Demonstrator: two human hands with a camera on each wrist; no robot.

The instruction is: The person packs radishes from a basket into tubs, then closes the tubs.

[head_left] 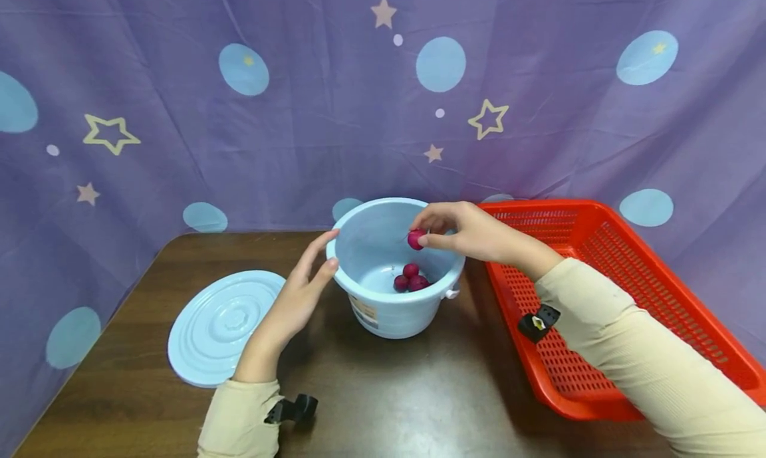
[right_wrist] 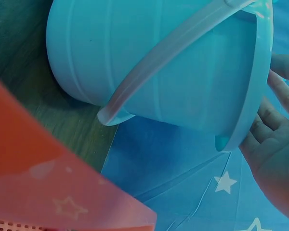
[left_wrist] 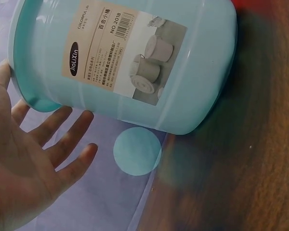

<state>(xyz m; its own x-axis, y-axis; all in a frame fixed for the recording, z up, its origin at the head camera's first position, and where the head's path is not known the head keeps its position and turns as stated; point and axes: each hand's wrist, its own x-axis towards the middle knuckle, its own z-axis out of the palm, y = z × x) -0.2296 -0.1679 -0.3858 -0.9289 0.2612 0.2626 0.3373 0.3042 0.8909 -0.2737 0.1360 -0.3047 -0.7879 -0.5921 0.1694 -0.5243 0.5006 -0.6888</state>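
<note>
Your right hand pinches a red ball over the bucket; left hand, fingers straight, touches its rim.

The bucket bears a label in the upper middle of the frame. It reads "JiaLiXin", "COLORFUL" and "NO 2018", with Chinese characters; the smaller print is illegible.

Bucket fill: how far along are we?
Done: the lid is off and lies flat on the table; three dark red balls sit in the light blue bucket. In hand: the right hand pinches a fourth ball over the opening, while the left hand rests open against the rim. Left: the red basket shows no balls in its visible part.
</note>
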